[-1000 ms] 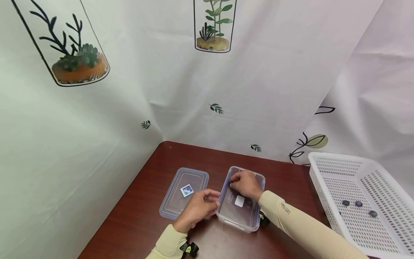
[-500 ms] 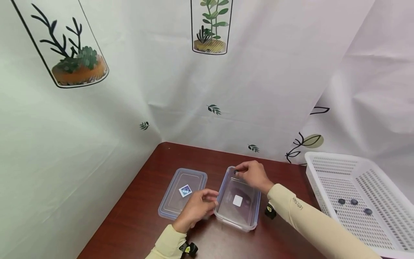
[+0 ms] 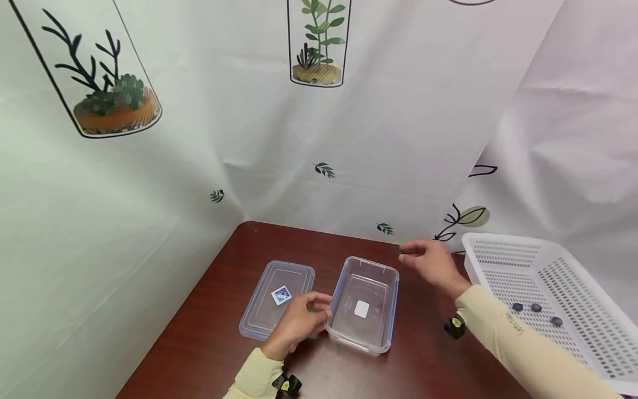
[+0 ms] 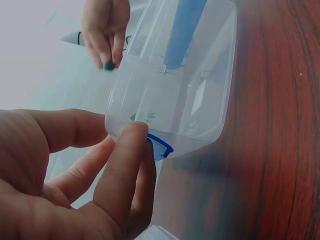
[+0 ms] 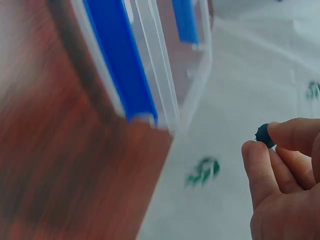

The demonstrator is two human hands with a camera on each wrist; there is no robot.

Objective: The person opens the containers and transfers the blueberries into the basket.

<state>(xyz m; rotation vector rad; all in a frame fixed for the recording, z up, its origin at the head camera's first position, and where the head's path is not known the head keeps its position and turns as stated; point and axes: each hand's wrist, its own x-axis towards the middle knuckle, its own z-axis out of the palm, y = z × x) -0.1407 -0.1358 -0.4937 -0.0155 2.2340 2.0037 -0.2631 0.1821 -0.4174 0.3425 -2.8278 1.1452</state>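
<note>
My right hand [image 3: 431, 265] pinches a blueberry [image 3: 399, 252] between thumb and fingertips, beyond the container's far right corner. The dark round berry [image 5: 265, 135], with its crown end showing, also stands out in the right wrist view. A clear plastic food container [image 3: 356, 332] with blue side clips sits uncovered on the table, a white label on its bottom. My left hand [image 3: 301, 318] grips its near left edge; in the left wrist view the fingers [image 4: 125, 170] of this hand are at the corner beside a blue clip.
Left of the container lies its clear lid [image 3: 294, 272] with blue edging and a diamond sticker. A white perforated basket [image 3: 503, 239] stands at the right with several blueberries [image 3: 535, 307] in it. The brown table [image 3: 219, 277] meets a patterned cloth wall [image 3: 269, 183] behind.
My right hand has lifted out of the container with the blueberry and moved right, past its far corner. My left hand has stayed at the container's edge.
</note>
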